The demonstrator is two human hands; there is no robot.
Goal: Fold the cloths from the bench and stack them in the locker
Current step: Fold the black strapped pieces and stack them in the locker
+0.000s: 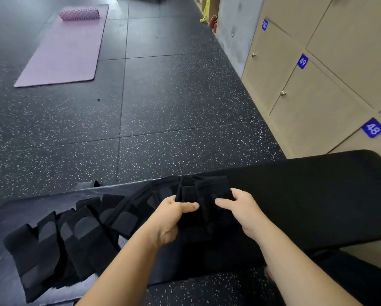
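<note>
In the head view, I am holding a black cloth just in front of me, over the middle of the dark padded surface. My left grip is pinching the cloth's left edge, thumb on top and fingers curled beneath. My right grip is clamping the right edge the same way. The cloth is lying between the two grips. Its long axis seems to be running away from me, though black on black is blurring its outline.

The other cloths are lying overlapped in a slanting row to my left on the same surface, nearer my left grip.

The lockers are standing to my right, beyond the surface's far end, so my right grip is the closer one for the stacking. Every door showing is closed, including the one tagged 48, so I cannot tell what is inside. I judge the fold is not yet finished.
</note>
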